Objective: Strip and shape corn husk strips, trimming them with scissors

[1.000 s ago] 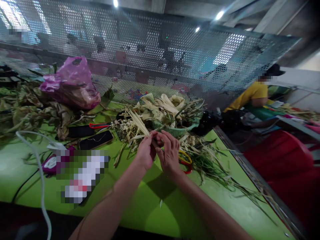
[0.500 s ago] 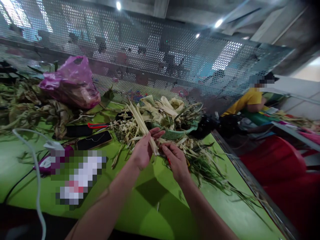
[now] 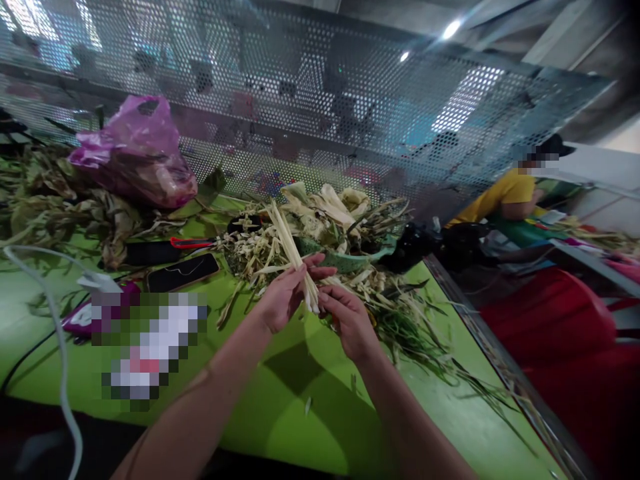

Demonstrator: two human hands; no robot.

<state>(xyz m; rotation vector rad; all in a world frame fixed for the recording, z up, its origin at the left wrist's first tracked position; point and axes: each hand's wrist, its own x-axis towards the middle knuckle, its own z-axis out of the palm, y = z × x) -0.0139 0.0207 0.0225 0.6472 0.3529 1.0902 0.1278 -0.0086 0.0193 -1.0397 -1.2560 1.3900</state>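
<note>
Pale dried husk strips (image 3: 284,230) form a long bundle, slanting up and to the left with its cut ends pointing down toward me. My left hand (image 3: 281,297) is closed around the lower part, the thumb lying along it and the other fingers behind. Beside the lower ends, my right hand (image 3: 347,317) has its fingers bent together, with thumb and fingertips touching the edge of the bundle. What its palm holds is hidden; a small yellow-orange bit shows behind it. Just beyond both hands, a green basket (image 3: 367,259) is heaped with dried husks (image 3: 330,210).
Loose husk scraps (image 3: 410,327) spread on the green table (image 3: 240,400). To the left lie a phone (image 3: 183,272), a red-handled cutter (image 3: 193,243), a purple power strip (image 3: 100,310) with cables, and a pink plastic bag (image 3: 135,157). A person in yellow (image 3: 515,190) sits beyond a red chair (image 3: 550,313).
The bundle has turned slightly more upright in my left hand. My right fingers have come against its lower end, and the red piece seen under that hand is now hidden. The view has shifted slightly.
</note>
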